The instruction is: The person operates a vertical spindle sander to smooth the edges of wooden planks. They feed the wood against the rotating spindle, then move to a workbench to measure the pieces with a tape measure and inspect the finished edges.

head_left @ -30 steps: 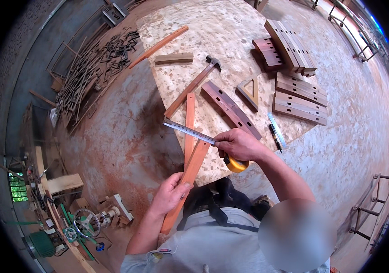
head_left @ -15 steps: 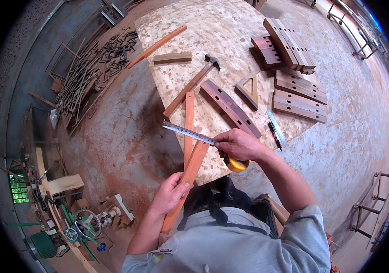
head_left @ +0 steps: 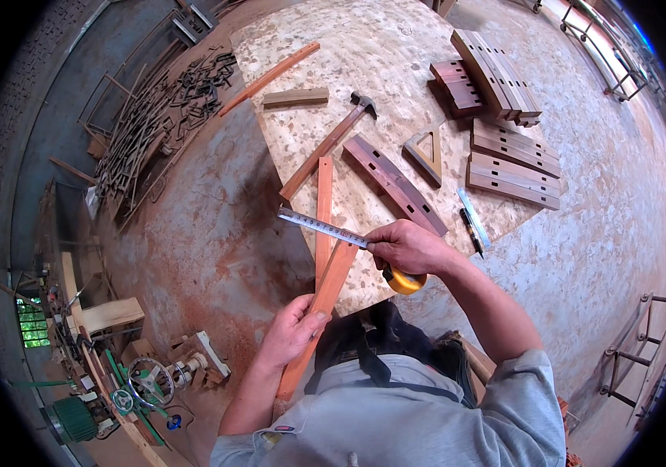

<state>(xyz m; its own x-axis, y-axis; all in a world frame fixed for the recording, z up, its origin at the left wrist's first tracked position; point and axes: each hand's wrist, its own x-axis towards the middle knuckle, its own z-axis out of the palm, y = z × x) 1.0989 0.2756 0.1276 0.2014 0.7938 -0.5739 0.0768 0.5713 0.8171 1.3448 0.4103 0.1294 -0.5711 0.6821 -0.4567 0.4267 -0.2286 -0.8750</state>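
Note:
My left hand (head_left: 295,331) is closed round a reddish wooden strip (head_left: 333,279), which slants from my body up over the table's near edge. In my right hand (head_left: 407,247) is a yellow tape measure (head_left: 405,281), its silver blade (head_left: 319,225) drawn out to the left. The blade passes over a second reddish strip (head_left: 324,187) and the upper end of the held one. Just beyond lies a claw hammer (head_left: 329,146), its handle end near the blade's tip. A dark red slotted wooden piece (head_left: 391,183) rests beyond my right hand.
On the mottled table (head_left: 395,62) sit a triangular square (head_left: 425,158), a black pen (head_left: 470,232), a light blue ruler (head_left: 474,217) and stacked slotted boards (head_left: 496,74). A short block (head_left: 295,98) and another strip (head_left: 270,78) lie far left. A handwheel machine (head_left: 150,381) stands lower left.

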